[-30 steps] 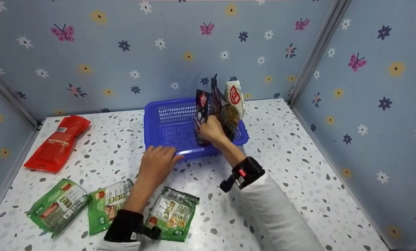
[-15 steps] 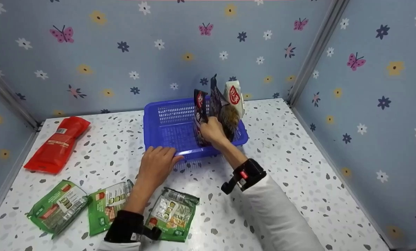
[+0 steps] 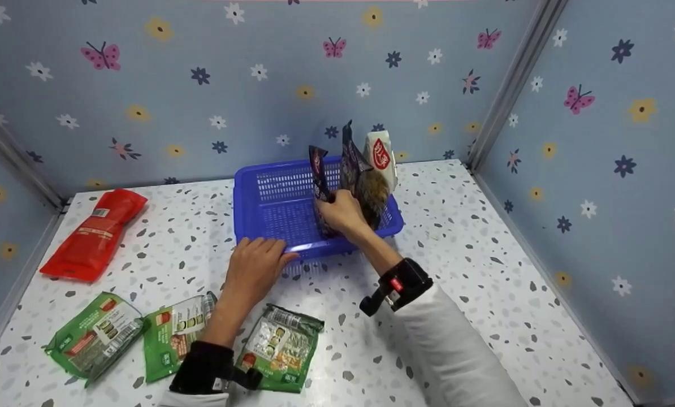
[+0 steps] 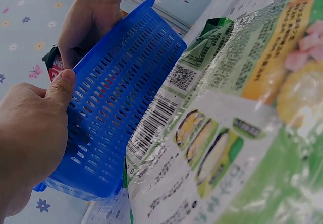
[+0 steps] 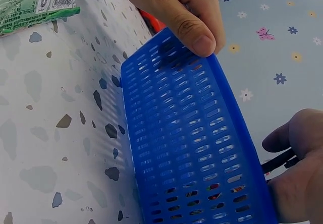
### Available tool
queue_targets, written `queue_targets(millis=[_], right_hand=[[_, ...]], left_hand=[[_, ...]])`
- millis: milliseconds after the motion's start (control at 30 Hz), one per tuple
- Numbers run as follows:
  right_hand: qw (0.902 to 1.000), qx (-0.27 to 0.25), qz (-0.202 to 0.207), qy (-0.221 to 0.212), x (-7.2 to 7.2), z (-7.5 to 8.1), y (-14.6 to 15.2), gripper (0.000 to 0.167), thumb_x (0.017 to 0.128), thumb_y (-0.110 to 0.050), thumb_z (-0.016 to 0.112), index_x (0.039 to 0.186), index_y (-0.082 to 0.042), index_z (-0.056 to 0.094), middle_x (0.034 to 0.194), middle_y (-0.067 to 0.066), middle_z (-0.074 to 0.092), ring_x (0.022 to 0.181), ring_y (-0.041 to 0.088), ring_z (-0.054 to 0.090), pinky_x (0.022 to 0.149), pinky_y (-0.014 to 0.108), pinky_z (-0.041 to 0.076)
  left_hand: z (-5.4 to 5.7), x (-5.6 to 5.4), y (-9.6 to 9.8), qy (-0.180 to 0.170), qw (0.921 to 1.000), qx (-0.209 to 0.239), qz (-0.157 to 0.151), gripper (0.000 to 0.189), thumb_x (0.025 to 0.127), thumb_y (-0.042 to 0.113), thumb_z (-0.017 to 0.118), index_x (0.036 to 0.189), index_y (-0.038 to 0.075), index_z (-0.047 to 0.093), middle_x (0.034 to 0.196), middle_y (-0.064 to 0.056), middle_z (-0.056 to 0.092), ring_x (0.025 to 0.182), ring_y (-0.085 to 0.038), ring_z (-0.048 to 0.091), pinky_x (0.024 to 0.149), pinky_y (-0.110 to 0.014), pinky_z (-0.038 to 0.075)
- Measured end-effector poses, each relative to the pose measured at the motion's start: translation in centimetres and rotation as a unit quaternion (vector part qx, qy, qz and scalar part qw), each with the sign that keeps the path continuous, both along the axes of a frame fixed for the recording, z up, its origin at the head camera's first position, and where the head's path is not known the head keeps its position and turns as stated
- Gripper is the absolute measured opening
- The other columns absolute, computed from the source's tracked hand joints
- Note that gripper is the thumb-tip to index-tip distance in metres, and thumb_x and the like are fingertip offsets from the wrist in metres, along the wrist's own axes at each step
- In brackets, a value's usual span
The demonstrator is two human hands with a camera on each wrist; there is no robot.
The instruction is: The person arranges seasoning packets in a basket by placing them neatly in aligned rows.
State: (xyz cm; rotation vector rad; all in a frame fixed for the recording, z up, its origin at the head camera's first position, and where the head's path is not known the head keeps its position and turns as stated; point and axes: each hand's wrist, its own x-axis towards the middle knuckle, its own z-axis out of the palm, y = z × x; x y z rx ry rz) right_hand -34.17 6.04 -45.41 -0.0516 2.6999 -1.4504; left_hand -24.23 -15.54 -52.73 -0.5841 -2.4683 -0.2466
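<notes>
A blue perforated basket [image 3: 246,200] stands near the back wall. My left hand [image 3: 256,268] grips its front rim, thumb on the outer side in the left wrist view. Inside the basket's right half, my right hand [image 3: 343,213] pinches a dark snack bag [image 3: 318,169] with a red label, which stands upright and nearly edge-on. The bag's dark edge shows between thumb and fingers in the right wrist view. To its right stand a second dark bag [image 3: 351,161] and a white-topped bag [image 3: 380,155] with a red emblem. The lower parts of the bags are partly hidden.
On the speckled table [image 3: 473,282] lie three green food packets: one at left [image 3: 97,336], one beside the left forearm [image 3: 171,333], one between the arms [image 3: 281,347]. A red bag [image 3: 94,234] lies at the back left. Patterned walls enclose the table.
My right hand has shifted slightly left; the top of the dark bag it pinches has swung left and turned more edge-on. My left hand keeps its place on the rim.
</notes>
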Motion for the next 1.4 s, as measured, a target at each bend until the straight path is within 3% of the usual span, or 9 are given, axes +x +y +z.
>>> queue_targets(millis=[133, 200, 367, 433, 567, 833, 967, 1200, 1400], right_hand=[[0.9996, 0.01, 0.02, 0.017, -0.4, -0.3, 0.2, 0.037, 0.109, -0.032, 0.07, 0.13, -0.002, 0.076, 0.113, 0.015, 0.078, 0.099, 0.027, 0.068, 0.088, 0.043, 0.057], [0.9986, 0.026, 0.025, 0.039, -1.1, -1.1, 0.4, 0.03, 0.106, -0.031, 0.072, 0.12, -0.004, 0.079, 0.107, 0.012, 0.079, 0.095, 0.025, 0.069, 0.085, 0.042, 0.058], [0.9941, 0.065, 0.022, 0.083, -2.7, -2.9, 0.6, 0.004, 0.092, -0.009, 0.068, 0.092, -0.01, 0.072, 0.087, 0.005, 0.072, 0.084, 0.025, 0.063, 0.076, 0.042, 0.055], [0.994, 0.067, 0.022, 0.083, -2.8, -2.9, 0.6, 0.009, 0.089, -0.002, 0.065, 0.089, -0.01, 0.068, 0.086, 0.005, 0.067, 0.084, 0.027, 0.06, 0.077, 0.044, 0.054], [0.9948, 0.068, 0.022, 0.072, -3.8, -4.0, 0.8, 0.015, 0.096, -0.006, 0.067, 0.085, -0.012, 0.06, 0.081, 0.004, 0.059, 0.08, 0.028, 0.059, 0.074, 0.041, 0.053], [0.9954, 0.076, 0.034, 0.048, -5.9, -5.8, 1.2, 0.01, 0.098, -0.011, 0.065, 0.089, -0.01, 0.06, 0.084, 0.006, 0.058, 0.085, 0.031, 0.059, 0.078, 0.043, 0.051], [0.9959, 0.078, 0.035, 0.03, -5.8, -5.7, 1.2, 0.007, 0.097, -0.008, 0.065, 0.093, -0.009, 0.059, 0.089, 0.007, 0.058, 0.088, 0.031, 0.059, 0.08, 0.043, 0.051], [0.9948, 0.094, 0.025, 0.029, -6.0, -6.0, 1.1, 0.013, 0.098, -0.02, 0.072, 0.094, -0.013, 0.063, 0.091, 0.004, 0.065, 0.092, 0.028, 0.064, 0.082, 0.043, 0.055], [0.9959, 0.086, 0.028, 0.004, -5.3, -4.9, 1.1, 0.006, 0.098, -0.01, 0.067, 0.102, -0.007, 0.064, 0.094, 0.007, 0.062, 0.09, 0.029, 0.063, 0.077, 0.041, 0.053]], left_hand=[[0.0, 0.0, -0.1, 0.012, 0.9999, -0.004, -0.001, 0.037, 0.108, 0.047, 0.072, 0.103, 0.01, 0.074, 0.091, -0.011, 0.083, 0.08, -0.032, 0.075, 0.071, -0.043, 0.051], [0.0, 0.0, -0.1, 0.012, 0.9999, -0.003, -0.002, 0.037, 0.108, 0.046, 0.072, 0.103, 0.009, 0.074, 0.091, -0.011, 0.083, 0.08, -0.033, 0.075, 0.071, -0.043, 0.051], [0.1, 0.1, -0.1, -0.001, 1.0, 0.002, -0.003, 0.037, 0.109, 0.047, 0.071, 0.103, 0.01, 0.073, 0.092, -0.011, 0.083, 0.08, -0.032, 0.074, 0.072, -0.042, 0.051], [0.1, 0.1, -0.1, -0.006, 1.0, 0.002, -0.002, 0.037, 0.109, 0.047, 0.071, 0.102, 0.01, 0.072, 0.092, -0.011, 0.082, 0.08, -0.032, 0.074, 0.072, -0.042, 0.051], [0.1, 0.1, -0.1, -0.012, 0.9999, 0.001, -0.002, 0.038, 0.109, 0.047, 0.071, 0.101, 0.01, 0.071, 0.089, -0.01, 0.081, 0.077, -0.03, 0.072, 0.071, -0.041, 0.051], [0.1, -0.1, -0.1, -0.016, 0.9999, 0.0, 0.0, 0.039, 0.109, 0.048, 0.07, 0.101, 0.01, 0.071, 0.09, -0.01, 0.081, 0.08, -0.031, 0.073, 0.073, -0.041, 0.052], [0.1, -0.1, -0.1, -0.011, 0.9999, -0.004, -0.001, 0.038, 0.109, 0.048, 0.07, 0.102, 0.01, 0.071, 0.092, -0.01, 0.082, 0.081, -0.031, 0.075, 0.074, -0.042, 0.053], [0.1, -0.1, -0.1, 0.006, 1.0, -0.003, -0.004, 0.036, 0.108, 0.047, 0.072, 0.1, 0.011, 0.07, 0.089, -0.009, 0.081, 0.079, -0.03, 0.074, 0.072, -0.041, 0.051], [0.0, -0.1, -0.1, -0.003, 1.0, -0.002, -0.003, 0.036, 0.108, 0.047, 0.071, 0.101, 0.011, 0.071, 0.089, -0.008, 0.08, 0.078, -0.029, 0.072, 0.072, -0.04, 0.051]])
